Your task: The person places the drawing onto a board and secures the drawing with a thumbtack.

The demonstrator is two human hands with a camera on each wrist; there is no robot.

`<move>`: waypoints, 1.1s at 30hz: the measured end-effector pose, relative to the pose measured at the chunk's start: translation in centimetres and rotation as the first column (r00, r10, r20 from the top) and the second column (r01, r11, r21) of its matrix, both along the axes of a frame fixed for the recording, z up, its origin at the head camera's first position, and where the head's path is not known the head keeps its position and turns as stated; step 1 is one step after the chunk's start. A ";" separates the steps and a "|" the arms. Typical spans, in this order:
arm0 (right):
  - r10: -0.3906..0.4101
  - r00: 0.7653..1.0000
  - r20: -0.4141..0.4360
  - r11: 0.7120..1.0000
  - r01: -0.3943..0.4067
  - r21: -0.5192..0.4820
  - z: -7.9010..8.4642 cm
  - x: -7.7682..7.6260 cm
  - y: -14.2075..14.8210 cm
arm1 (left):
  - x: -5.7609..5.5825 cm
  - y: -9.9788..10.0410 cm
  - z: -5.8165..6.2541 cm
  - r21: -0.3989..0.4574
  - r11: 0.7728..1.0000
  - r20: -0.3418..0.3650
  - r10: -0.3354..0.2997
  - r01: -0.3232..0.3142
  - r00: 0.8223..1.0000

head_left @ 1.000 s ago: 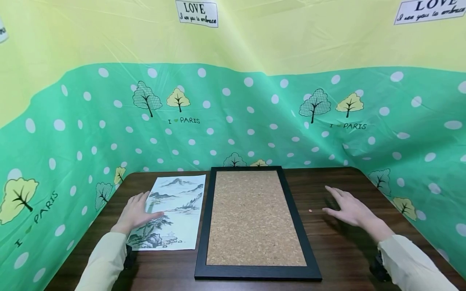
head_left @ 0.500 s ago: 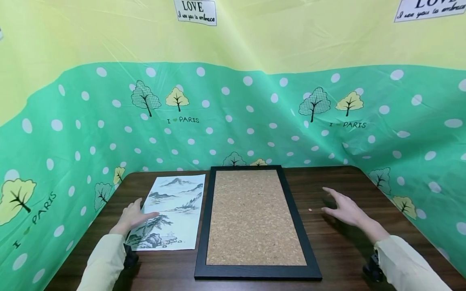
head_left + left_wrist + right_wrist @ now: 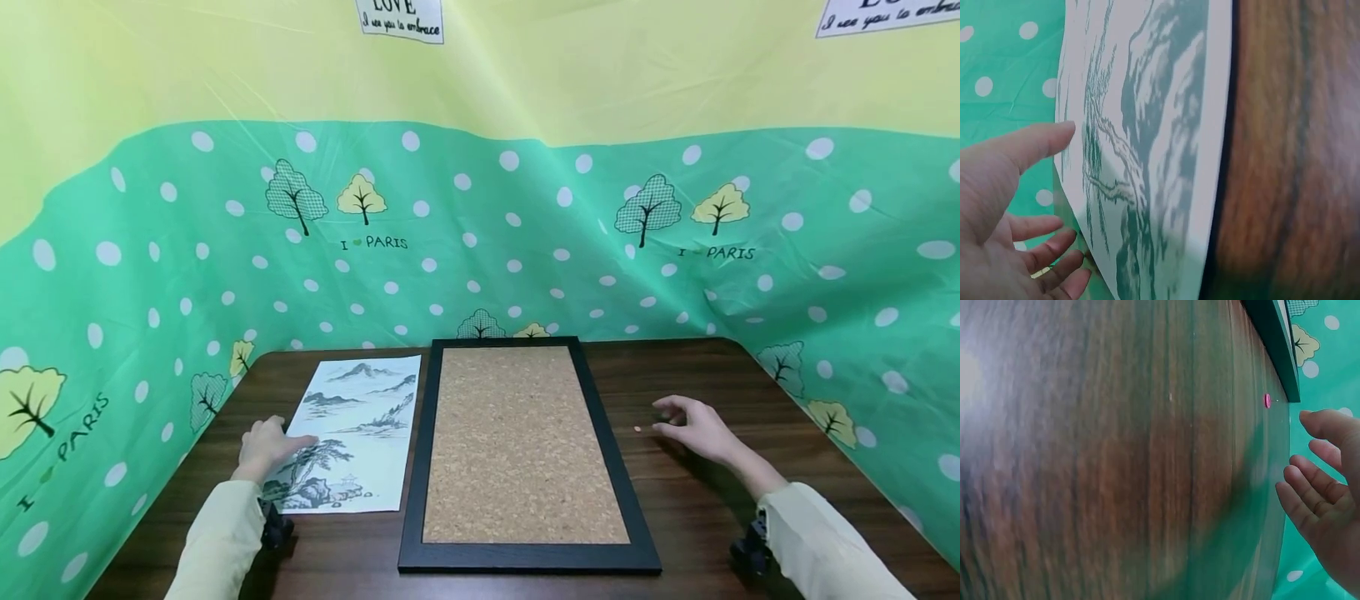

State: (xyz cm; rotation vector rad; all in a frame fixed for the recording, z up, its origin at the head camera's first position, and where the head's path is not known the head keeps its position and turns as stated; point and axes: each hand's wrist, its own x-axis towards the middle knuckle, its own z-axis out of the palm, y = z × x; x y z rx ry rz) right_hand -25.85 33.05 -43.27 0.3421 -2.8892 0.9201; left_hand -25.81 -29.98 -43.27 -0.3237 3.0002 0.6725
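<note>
A sheet of paper (image 3: 378, 417) printed with an ink landscape of mountains and trees lies at the left. My left hand (image 3: 264, 450) is at its left edge, thumb stretched over the print; in the left wrist view the loosely bent fingers of that hand (image 3: 1007, 212) grip nothing. Right of the sheet, a corkboard (image 3: 525, 450) lies in a black frame. Beyond its right side my right hand (image 3: 696, 429) hovers with loosely bent fingers, holding nothing. Just left of those fingertips a small pink disc-like piece (image 3: 637, 429) lies on the table, also visible as a pink spot (image 3: 1267, 400) in the right wrist view.
Everything lies on a dark wood-grain table (image 3: 337, 558). A green and yellow cloth (image 3: 517, 225) with dots and trees hangs behind and along both sides. Dark cameras, one of them a left wrist camera (image 3: 276, 527), sit below both sleeves.
My left hand has drawn back slightly toward the sheet's left edge. My right hand has moved a little left toward the pink piece, its fingers bending more. Sheet and board stay put.
</note>
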 end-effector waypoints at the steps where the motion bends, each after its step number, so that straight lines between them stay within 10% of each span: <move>1: 0.000 1.000 0.004 1.000 0.000 -0.008 0.0 0.0 -0.1 | 0.1 0.1 0.1 0.002 1.000 0.000 0.006 -0.006 1.000; 21: 0.026 0.999 0.020 0.999 -0.025 -0.020 -1.4 -0.8 -0.8 | -0.2 0.1 0.4 0.138 0.970 0.107 0.188 -0.202 0.976; 33: 0.024 0.998 -0.053 0.999 -0.023 0.025 -1.6 -1.0 -1.6 | 0.1 -0.1 0.5 0.173 0.968 0.093 0.166 -0.180 0.982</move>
